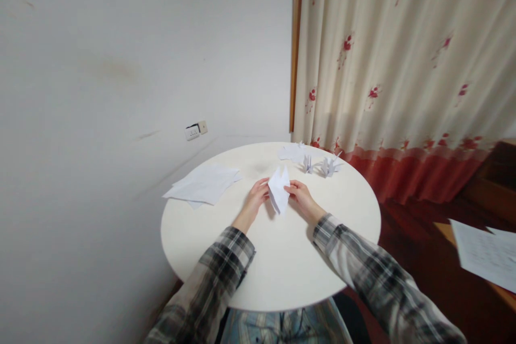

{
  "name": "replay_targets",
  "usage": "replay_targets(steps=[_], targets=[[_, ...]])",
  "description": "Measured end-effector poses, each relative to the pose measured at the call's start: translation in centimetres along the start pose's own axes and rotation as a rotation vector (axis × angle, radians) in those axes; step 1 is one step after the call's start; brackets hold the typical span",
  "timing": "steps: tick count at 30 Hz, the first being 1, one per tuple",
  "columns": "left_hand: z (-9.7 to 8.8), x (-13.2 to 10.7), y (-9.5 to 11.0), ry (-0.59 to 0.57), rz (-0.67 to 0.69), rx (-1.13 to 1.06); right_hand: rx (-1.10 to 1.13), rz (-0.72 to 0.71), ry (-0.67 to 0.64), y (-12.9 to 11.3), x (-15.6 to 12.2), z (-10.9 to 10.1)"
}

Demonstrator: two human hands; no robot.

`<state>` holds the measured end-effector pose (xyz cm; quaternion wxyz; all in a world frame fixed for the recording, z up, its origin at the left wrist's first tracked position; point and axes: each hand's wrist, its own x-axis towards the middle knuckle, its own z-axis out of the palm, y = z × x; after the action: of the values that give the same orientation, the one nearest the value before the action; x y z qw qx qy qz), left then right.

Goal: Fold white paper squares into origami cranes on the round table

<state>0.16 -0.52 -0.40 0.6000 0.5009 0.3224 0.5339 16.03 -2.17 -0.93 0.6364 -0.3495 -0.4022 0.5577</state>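
Observation:
A half-folded piece of white paper (pixel 279 190) stands between my two hands over the middle of the round white table (pixel 282 269). My left hand (pixel 256 196) pinches its left edge, fingers closed on the paper. My right hand (pixel 299 194) grips its right edge the same way. Both arms wear plaid sleeves and rest on the tabletop.
A loose pile of white sheets (pixel 203 185) lies at the table's left. Folded paper cranes (pixel 324 165) and another white sheet (pixel 292 152) sit at the far edge. A floral curtain (pixel 403 75) hangs behind; a wooden surface with printed sheets (pixel 486 252) is at right.

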Motion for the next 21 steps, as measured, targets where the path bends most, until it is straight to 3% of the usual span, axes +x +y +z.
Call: replay_targets(steps=[3,8,16,21], targets=[[0.1,-0.1,-0.1,-0.06,0.037,0.092,-0.013,0.018,-0.003,0.0,0.0,0.2],[-0.3,0.7,-0.6,-0.02,0.19,0.282,-0.067,0.043,-0.024,0.1,0.0,0.5],[-0.5,0.3,-0.7,-0.02,0.526,1.048,-0.14,0.017,0.009,0.1,-0.1,0.7],[-0.4,-0.2,-0.3,-0.064,0.624,1.278,-0.142,0.012,0.011,-0.4,-0.3,0.9]])
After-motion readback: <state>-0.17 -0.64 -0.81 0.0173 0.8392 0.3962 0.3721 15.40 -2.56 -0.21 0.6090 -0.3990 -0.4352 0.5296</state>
